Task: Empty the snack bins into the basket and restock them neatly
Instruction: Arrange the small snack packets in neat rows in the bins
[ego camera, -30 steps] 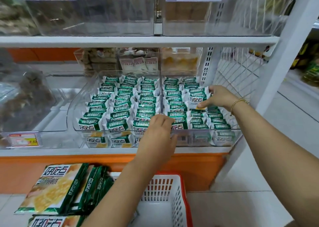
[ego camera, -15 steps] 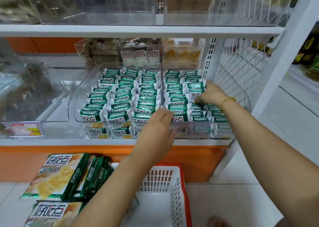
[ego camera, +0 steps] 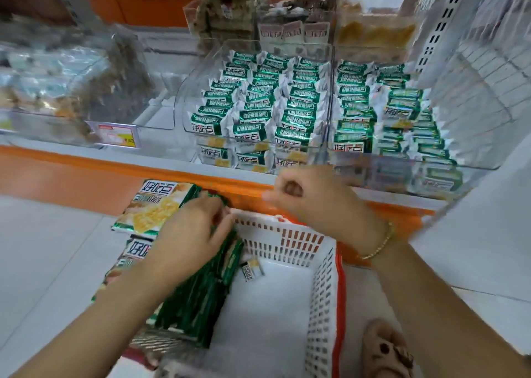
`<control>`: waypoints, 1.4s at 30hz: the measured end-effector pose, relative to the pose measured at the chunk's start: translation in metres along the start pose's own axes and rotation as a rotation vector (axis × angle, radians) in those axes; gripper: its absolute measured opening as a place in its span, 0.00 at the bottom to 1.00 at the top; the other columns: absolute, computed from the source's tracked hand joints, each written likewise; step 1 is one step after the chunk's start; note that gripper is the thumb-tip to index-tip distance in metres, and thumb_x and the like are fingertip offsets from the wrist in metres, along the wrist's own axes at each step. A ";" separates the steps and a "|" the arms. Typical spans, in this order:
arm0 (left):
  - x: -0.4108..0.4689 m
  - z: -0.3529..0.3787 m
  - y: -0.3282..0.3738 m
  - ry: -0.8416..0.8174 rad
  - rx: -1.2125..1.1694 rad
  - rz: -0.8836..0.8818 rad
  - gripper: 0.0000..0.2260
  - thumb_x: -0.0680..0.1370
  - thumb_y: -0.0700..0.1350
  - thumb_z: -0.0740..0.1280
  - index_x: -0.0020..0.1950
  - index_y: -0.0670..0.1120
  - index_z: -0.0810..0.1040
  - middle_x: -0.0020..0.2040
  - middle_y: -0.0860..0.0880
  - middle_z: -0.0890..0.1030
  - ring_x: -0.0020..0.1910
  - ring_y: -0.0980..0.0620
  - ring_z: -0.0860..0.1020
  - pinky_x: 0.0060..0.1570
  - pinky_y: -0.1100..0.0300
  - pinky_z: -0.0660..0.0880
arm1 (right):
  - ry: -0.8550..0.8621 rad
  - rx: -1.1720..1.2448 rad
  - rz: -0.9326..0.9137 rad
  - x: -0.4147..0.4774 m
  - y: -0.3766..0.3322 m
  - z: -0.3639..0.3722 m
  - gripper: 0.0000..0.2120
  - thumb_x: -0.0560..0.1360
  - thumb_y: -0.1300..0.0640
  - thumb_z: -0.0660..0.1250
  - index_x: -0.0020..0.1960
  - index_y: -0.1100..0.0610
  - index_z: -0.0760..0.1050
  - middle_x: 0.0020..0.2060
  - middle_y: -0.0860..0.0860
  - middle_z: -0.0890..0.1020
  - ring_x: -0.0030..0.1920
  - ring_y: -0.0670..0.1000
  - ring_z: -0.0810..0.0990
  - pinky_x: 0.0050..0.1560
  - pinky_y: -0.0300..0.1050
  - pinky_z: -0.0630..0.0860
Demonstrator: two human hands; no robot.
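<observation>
Two clear snack bins sit side by side on the shelf: the left bin holds neat rows of green-and-white snack packets, and the right bin holds rows with a looser stack on top. Below stands the white basket with a red rim; one small packet lies inside it. My left hand rests on the tops of large green snack bags standing at the basket's left side. My right hand hovers over the basket's far rim, fingers curled, nothing visible in it.
More large bags lie flat on the tiled floor left of the basket. A bin of dark snacks and a price tag are on the shelf's left. A wire panel closes the shelf's right end. A slippered foot stands beside the basket.
Both hands have left the bins and dropped to the basket. The view has tilted down, so the basket and the floor fill the lower half.
</observation>
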State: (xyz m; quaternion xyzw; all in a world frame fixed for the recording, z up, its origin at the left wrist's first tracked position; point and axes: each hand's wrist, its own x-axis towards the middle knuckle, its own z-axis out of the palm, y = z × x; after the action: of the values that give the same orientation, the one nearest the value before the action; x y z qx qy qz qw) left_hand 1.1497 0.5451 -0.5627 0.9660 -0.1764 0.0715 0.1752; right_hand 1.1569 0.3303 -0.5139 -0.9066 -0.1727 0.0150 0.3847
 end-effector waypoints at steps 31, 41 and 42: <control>-0.082 0.026 -0.075 -0.183 0.140 -0.119 0.03 0.73 0.43 0.70 0.45 0.45 0.79 0.39 0.49 0.79 0.35 0.48 0.78 0.26 0.59 0.72 | -0.685 -0.478 0.400 0.020 0.214 0.290 0.35 0.69 0.48 0.76 0.69 0.61 0.68 0.66 0.58 0.72 0.68 0.57 0.68 0.69 0.44 0.64; -0.015 -0.002 -0.009 0.018 -0.045 -0.053 0.09 0.79 0.50 0.62 0.48 0.46 0.76 0.41 0.51 0.77 0.36 0.52 0.74 0.32 0.60 0.67 | -0.325 0.140 0.359 -0.010 0.126 0.137 0.24 0.62 0.43 0.79 0.51 0.53 0.76 0.47 0.55 0.82 0.47 0.58 0.81 0.44 0.49 0.76; -0.004 -0.006 -0.002 0.029 -0.082 -0.034 0.10 0.80 0.51 0.61 0.50 0.46 0.77 0.43 0.50 0.78 0.38 0.51 0.75 0.35 0.58 0.70 | -0.304 0.155 0.336 -0.012 0.109 0.109 0.25 0.61 0.41 0.79 0.51 0.52 0.76 0.46 0.53 0.82 0.46 0.56 0.81 0.46 0.53 0.78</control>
State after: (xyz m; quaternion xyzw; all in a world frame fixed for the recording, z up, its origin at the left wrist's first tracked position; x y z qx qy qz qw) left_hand 1.1458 0.5506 -0.5584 0.9597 -0.1601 0.0749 0.2185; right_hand 1.1609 0.3316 -0.6691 -0.8776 -0.0735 0.2286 0.4150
